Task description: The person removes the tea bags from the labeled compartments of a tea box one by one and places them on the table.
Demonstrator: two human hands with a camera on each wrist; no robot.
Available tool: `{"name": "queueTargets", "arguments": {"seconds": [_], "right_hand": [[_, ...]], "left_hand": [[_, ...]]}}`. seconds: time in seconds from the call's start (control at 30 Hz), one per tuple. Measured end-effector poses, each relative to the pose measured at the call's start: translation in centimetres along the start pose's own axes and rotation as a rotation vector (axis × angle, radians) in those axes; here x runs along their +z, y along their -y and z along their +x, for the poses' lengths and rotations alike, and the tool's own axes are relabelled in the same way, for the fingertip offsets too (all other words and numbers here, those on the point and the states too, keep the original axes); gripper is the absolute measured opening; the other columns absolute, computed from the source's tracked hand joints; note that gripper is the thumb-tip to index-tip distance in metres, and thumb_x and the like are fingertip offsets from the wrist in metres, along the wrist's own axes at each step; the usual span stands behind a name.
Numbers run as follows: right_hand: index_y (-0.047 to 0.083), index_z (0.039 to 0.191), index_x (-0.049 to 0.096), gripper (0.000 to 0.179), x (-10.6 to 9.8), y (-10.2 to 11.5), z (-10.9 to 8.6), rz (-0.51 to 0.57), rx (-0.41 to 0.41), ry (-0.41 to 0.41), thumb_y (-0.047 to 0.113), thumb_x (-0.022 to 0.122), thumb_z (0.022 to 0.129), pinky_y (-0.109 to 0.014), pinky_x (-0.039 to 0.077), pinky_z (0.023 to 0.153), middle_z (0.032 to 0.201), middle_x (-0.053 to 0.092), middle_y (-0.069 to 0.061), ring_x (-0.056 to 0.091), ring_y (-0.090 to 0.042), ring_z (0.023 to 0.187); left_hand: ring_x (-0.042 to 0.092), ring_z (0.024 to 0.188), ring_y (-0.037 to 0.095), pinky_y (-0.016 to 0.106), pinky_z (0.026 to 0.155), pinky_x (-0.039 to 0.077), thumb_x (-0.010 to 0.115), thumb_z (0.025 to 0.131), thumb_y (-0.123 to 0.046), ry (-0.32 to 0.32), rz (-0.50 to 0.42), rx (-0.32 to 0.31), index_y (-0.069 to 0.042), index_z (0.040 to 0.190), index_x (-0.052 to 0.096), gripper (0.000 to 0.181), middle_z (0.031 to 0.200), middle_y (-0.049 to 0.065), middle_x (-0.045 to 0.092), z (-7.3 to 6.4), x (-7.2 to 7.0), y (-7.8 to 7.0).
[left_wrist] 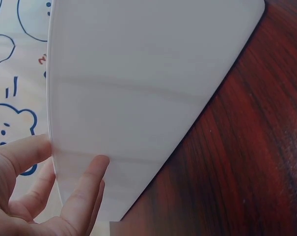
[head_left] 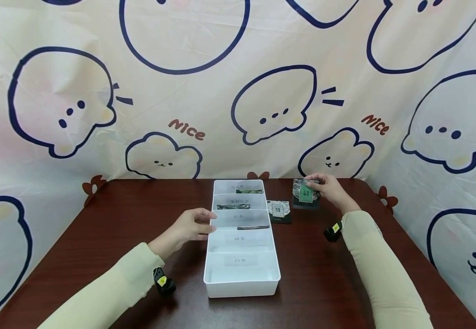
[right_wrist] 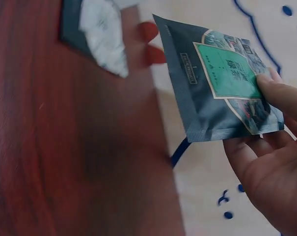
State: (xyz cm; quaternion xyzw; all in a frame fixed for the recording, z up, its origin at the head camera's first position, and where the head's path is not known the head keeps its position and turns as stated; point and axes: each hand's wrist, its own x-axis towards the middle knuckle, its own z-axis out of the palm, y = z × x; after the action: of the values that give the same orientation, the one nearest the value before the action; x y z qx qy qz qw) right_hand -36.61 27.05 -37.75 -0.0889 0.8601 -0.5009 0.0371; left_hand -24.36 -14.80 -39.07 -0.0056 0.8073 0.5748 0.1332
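At the far right part of the bench (head_left: 139, 201), beyond the second packet, is the dark packet with a green label (right_wrist: 227, 71). The right hand (head_left: 327, 188) pinches it by one edge, thumb on the printed face and fingers behind. The right wrist view shows the packet tilted, its label framed by a pale line and set over a patterned round picture; the small print is too fine to read here.

Just beside it, toward the box, the second packet (head_left: 278, 211) lies on the bench, dark at its near end, with a pale patterned upper part and a white label.

Close to that packet's left stands the white box (head_left: 242, 289), long and split crosswise into five compartments, each with a printed label. The three farthest each hold something thin: a greenish packet (head_left: 249, 192) in the farthest, a patterned packet (head_left: 233, 206) in the next, and a narrow dark strip (head_left: 253, 227) in the third.

At the box's left side, the left hand (head_left: 190, 225) touches the rim and outer wall, fingers loosely spread.

Both arms wear pale yellow sleeves (head_left: 386, 269), with a black wrist camera on each. Behind the bench hangs a cream backdrop (head_left: 221, 157) with navy cartoon outlines and the word "Nice".
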Motion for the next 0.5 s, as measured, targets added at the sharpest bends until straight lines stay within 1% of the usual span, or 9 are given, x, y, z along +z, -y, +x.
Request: {"name": "queueTargets", "arguments": {"seconds": [0.07, 0.13, 0.23, 0.37, 0.5], "right_hand": [[0.003, 0.125, 0.059, 0.036, 0.1, -0.7, 0.3, -0.026, 0.034, 0.024, 0.025, 0.06, 0.097, -0.023, 0.047, 0.063, 0.108, 0.059, -0.011, 0.05, -0.013, 0.075], [0.002, 0.126, 0.059, 0.036, 0.3, -1.2, 0.5, -0.055, 0.057, 0.041, 0.024, 0.06, 0.097, -0.023, 0.048, 0.066, 0.116, 0.057, -0.017, 0.052, -0.017, 0.08], [0.001, 0.126, 0.059, 0.035, 0.6, -2.0, 0.8, -0.095, 0.078, 0.059, 0.021, 0.059, 0.097, -0.024, 0.049, 0.072, 0.123, 0.054, -0.019, 0.054, -0.019, 0.09], [-0.001, 0.124, 0.061, 0.032, 0.9, -2.7, 1.0, -0.129, 0.092, 0.074, 0.018, 0.058, 0.098, -0.027, 0.049, 0.071, 0.117, 0.058, -0.019, 0.054, -0.021, 0.088], [0.0, 0.122, 0.062, 0.03, 1.1, -3.3, 1.1, -0.182, 0.115, 0.077, 0.018, 0.058, 0.098, -0.028, 0.048, 0.069, 0.112, 0.06, -0.017, 0.054, -0.021, 0.086]], "left_hand": [[0.065, 0.088, 0.022, 0.044, 0.084, 0.058, 0.073, 0.085, -0.005, 0.004, -0.004, 0.003, -0.002, 0.118, 0.06, 0.036, 0.12, 0.021, 0.055, 0.0, 0.0, 0.0], [0.065, 0.088, 0.022, 0.044, 0.084, 0.058, 0.073, 0.084, -0.006, 0.007, -0.005, 0.005, -0.002, 0.118, 0.06, 0.036, 0.12, 0.021, 0.055, 0.0, -0.1, 0.0], [0.065, 0.087, 0.022, 0.044, 0.084, 0.058, 0.073, 0.085, -0.006, 0.008, -0.005, 0.008, -0.002, 0.117, 0.06, 0.035, 0.119, 0.02, 0.055, 0.1, -0.1, 0.1], [0.066, 0.087, 0.022, 0.045, 0.084, 0.057, 0.073, 0.084, -0.005, 0.005, -0.006, 0.006, -0.002, 0.117, 0.061, 0.035, 0.118, 0.02, 0.056, 0.0, -0.1, 0.1], [0.065, 0.087, 0.022, 0.045, 0.084, 0.057, 0.073, 0.084, -0.004, 0.004, -0.016, 0.002, -0.001, 0.117, 0.061, 0.035, 0.118, 0.02, 0.055, 0.0, 0.0, 0.0]]}}
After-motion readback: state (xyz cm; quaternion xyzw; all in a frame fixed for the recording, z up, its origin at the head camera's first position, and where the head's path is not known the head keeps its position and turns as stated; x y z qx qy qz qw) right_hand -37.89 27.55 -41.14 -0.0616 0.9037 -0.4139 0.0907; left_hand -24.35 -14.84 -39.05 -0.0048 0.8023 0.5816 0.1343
